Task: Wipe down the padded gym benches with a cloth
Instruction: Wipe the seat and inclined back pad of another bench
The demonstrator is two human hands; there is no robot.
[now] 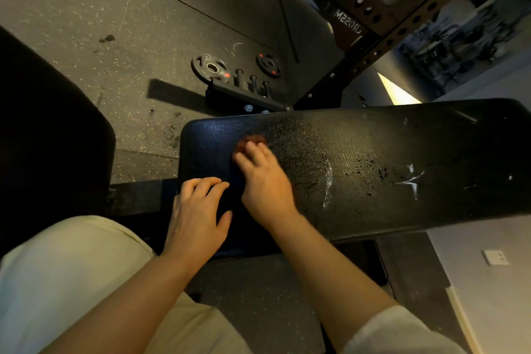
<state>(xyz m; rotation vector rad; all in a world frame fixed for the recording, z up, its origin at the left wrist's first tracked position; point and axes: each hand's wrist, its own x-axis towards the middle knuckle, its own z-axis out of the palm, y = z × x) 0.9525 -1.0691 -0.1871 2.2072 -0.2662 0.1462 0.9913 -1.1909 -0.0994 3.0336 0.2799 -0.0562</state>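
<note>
A black padded bench (373, 158) with cracked, worn vinyl stretches from centre to right. My right hand (264, 184) lies on its left part, fingers bent over a small reddish-brown cloth (251, 140) that shows just past the fingertips; the hand and cloth are blurred. My left hand (198, 213) rests on the bench's near left corner with fingers loosely curved over the edge, holding nothing. White scratch marks (411, 181) and a pale curved streak (329, 181) mark the pad to the right of my hands.
Another black pad (43, 138) fills the left edge. Two weight plates (211, 66) and a peg rack (247, 89) lie on the rubber floor behind the bench. A perforated steel rack upright (402, 23) rises at the upper right. My beige-clad knee (66, 273) is at the lower left.
</note>
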